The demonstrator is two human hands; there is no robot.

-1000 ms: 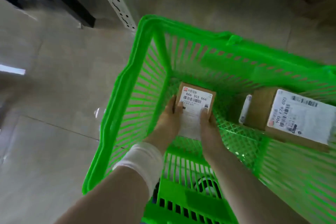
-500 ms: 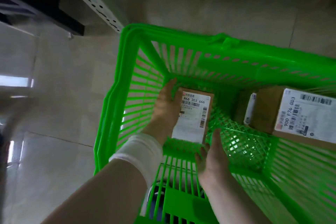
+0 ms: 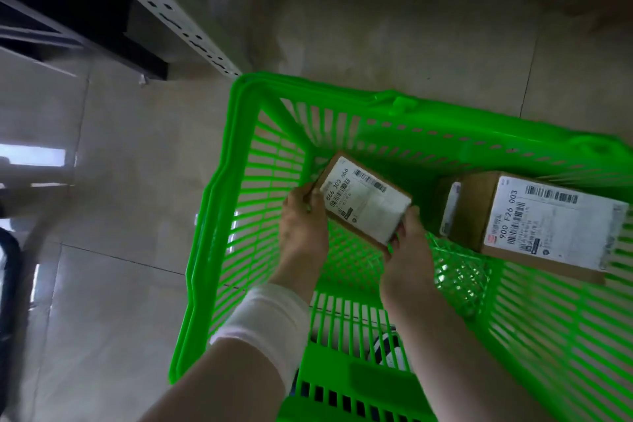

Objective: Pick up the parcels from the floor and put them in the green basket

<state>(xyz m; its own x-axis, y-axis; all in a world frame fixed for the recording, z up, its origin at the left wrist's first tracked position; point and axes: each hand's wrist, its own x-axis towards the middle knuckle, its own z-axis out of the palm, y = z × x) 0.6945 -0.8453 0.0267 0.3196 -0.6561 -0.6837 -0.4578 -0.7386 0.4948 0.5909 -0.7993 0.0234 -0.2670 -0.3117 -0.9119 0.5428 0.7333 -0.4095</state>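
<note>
Bare basket floor between parcels

Both forearms reach forward and down from the lower edge of view, converging toward the middle. Left forearm bare, with a white band wrapped at the wrist. Left hand extended, back of hand up, fingers curled at the left end of a small parcel. Right hand close beside it, back up, fingers hooked on the parcel's near right corner. The parcel sits tilted between the two hands, both in contact.
</note>
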